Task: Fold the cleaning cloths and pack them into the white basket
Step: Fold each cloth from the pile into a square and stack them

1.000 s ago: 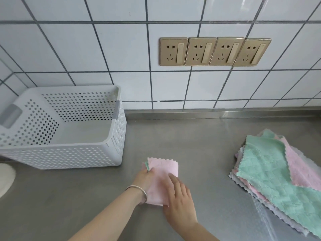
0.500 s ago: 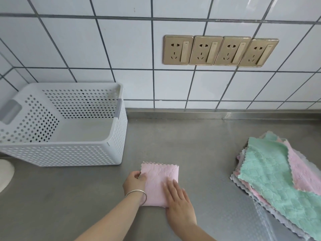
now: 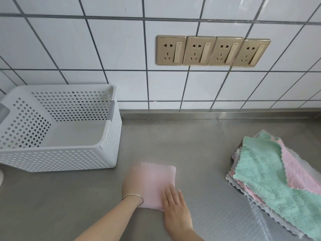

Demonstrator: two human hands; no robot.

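Pink cloth (image 3: 157,183), folded to a small square, lies flat on the steel counter (image 3: 191,145) right in front of me, zigzag edge pointing away toward the wall. My right hand (image 3: 175,208) lies flat on its near right corner, fingers straight and together, pressing down, not clenched. My left hand (image 3: 131,184) is at the cloth's left edge; it's motion-blurred, so I cannot tell whether it pinches the edge or just rests there. Thin bracelet (image 3: 133,197) on that wrist.

White basket (image 3: 57,159) stands to the left of the cloth, near but not touching, back against the tiled wall (image 3: 86,58). Perforated sides, grey handle inserts at both ends. No cloth visible inside it.

Unfolded stack (image 3: 271,178) sits well off to the right on the counter: mint green one on top, pink under it with a corner flapped over, pale grey and more pink edges showing below. Stack runs past the frame's right edge.

Four gold-coloured sockets (image 3: 212,51) in a row on the wall, each with a rocker switch. No readable brand, label or text on any of this.
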